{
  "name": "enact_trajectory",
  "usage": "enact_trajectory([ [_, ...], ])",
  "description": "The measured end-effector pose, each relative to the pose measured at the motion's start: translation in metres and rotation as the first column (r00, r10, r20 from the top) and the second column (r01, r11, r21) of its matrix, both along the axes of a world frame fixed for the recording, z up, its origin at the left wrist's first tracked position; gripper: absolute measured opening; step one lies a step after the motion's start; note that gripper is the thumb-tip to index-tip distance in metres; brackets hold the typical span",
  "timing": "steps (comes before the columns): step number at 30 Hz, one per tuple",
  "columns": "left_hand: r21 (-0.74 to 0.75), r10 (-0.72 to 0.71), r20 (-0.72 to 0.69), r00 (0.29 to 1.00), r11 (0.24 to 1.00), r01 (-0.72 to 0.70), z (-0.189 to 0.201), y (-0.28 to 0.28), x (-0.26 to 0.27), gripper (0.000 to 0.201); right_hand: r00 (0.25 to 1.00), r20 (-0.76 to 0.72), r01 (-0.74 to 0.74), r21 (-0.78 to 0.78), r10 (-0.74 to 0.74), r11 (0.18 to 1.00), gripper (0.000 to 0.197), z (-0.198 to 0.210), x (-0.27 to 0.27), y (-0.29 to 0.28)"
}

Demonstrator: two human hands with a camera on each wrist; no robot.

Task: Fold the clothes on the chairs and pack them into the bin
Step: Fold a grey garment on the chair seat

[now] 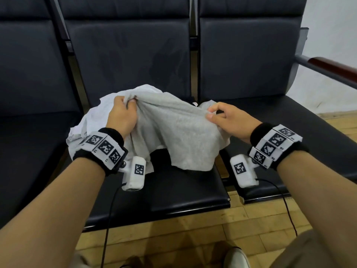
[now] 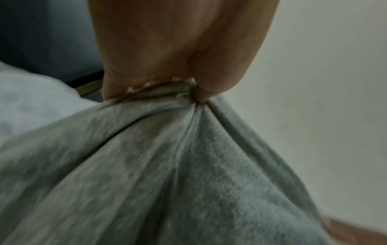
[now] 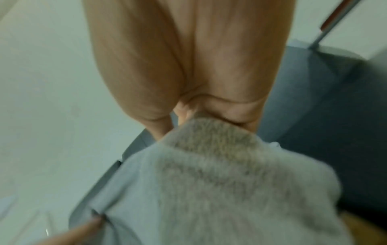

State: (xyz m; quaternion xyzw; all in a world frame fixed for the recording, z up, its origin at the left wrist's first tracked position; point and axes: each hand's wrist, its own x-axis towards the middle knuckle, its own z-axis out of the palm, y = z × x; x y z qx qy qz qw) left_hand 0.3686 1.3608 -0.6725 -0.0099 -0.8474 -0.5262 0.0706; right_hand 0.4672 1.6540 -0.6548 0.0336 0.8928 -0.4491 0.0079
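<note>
A light grey garment [image 1: 173,130] hangs between both hands above the middle black chair seat [image 1: 183,192]. My left hand [image 1: 123,111] grips a bunched fold of its top edge, fingers curled round the cloth [image 2: 167,149]. My right hand [image 1: 218,115] pinches the other end of that edge between thumb and fingers; the grey fabric [image 3: 209,182] fills the right wrist view. A paler white part [image 1: 90,120] droops behind and left of the left hand. Something dark [image 1: 160,157] lies under the grey cloth. No bin is in view.
Three black padded chairs stand in a row with tall backs [image 1: 131,55]. A metal armrest with a wooden top [image 1: 332,68] juts out at the right. Wood floor [image 1: 173,235] lies in front, and cables [image 1: 108,219] hang from my wrists.
</note>
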Motion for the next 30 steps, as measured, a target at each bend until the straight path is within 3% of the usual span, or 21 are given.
enact_trajectory([
  [2, -0.162, 0.046, -0.1, 0.994, 0.985, -0.062, 0.004, 0.007, 0.01, 0.036, 0.999, 0.024, 0.041, -0.282, -0.035, 0.958, 0.02, -0.002, -0.002, -0.007],
  [3, -0.179, -0.004, -0.126, 0.992, 0.984, -0.018, 0.01, 0.012, 0.017, 0.033, 0.999, 0.034, 0.049, -0.392, -0.039, 0.918, 0.024, -0.002, -0.002, -0.012],
  [5, -0.137, -0.297, 0.023, 0.955, 0.945, 0.297, 0.022, 0.025, 0.034, 0.032, 0.998, 0.038, 0.065, -0.53, -0.052, 0.845, 0.029, -0.001, -0.004, -0.02],
  [7, -0.134, -0.592, 0.323, 0.738, 0.743, 0.655, 0.031, 0.036, 0.051, 0.054, 0.996, 0.054, 0.091, -0.623, -0.073, 0.777, 0.033, 0.002, -0.006, -0.026],
  [8, -0.185, -0.644, 0.431, 0.632, 0.623, 0.76, 0.03, 0.041, 0.057, 0.073, 0.996, 0.06, 0.093, -0.662, -0.07, 0.744, 0.035, 0.002, -0.007, -0.028],
  [9, -0.271, -0.648, 0.481, 0.59, 0.531, 0.803, 0.026, 0.045, 0.06, 0.091, 0.997, 0.06, 0.082, -0.691, -0.056, 0.719, 0.037, 0.003, -0.008, -0.03],
  [10, -0.379, -0.635, 0.471, 0.613, 0.482, 0.79, 0.02, 0.05, 0.061, 0.104, 0.997, 0.062, 0.076, -0.712, -0.045, 0.698, 0.037, 0.003, -0.008, -0.031],
  [12, -0.51, -0.604, 0.364, 0.709, 0.508, 0.694, 0.008, 0.055, 0.059, 0.106, 0.996, 0.075, 0.082, -0.745, -0.039, 0.662, 0.038, 0.004, -0.009, -0.032],
  [14, -0.53, -0.564, 0.272, 0.78, 0.589, 0.61, 0.004, 0.054, 0.053, 0.078, 0.995, 0.087, 0.103, -0.781, -0.056, 0.616, 0.038, 0.003, -0.01, -0.03],
  [16, -0.461, -0.53, 0.266, 0.805, 0.664, 0.589, 0.004, 0.05, 0.046, 0.054, 0.992, 0.096, 0.123, -0.805, -0.076, 0.58, 0.039, 0.002, -0.01, -0.027],
  [19, -0.299, -0.533, 0.312, 0.786, 0.73, 0.614, 0.008, 0.042, 0.043, 0.049, 0.989, 0.117, 0.149, -0.781, -0.093, 0.607, 0.047, 0.003, -0.008, -0.022],
  [24, -0.416, -0.581, 0.329, 0.744, 0.619, 0.667, 0.006, 0.036, 0.042, 0.068, 0.988, 0.126, 0.149, -0.68, -0.087, 0.718, 0.057, -0.004, -0.008, -0.015],
  [30, -0.442, -0.623, 0.297, 0.724, 0.582, 0.682, 0.007, 0.039, 0.043, 0.061, 0.995, 0.094, 0.073, -0.508, -0.029, 0.858, 0.054, -0.015, -0.01, -0.023],
])
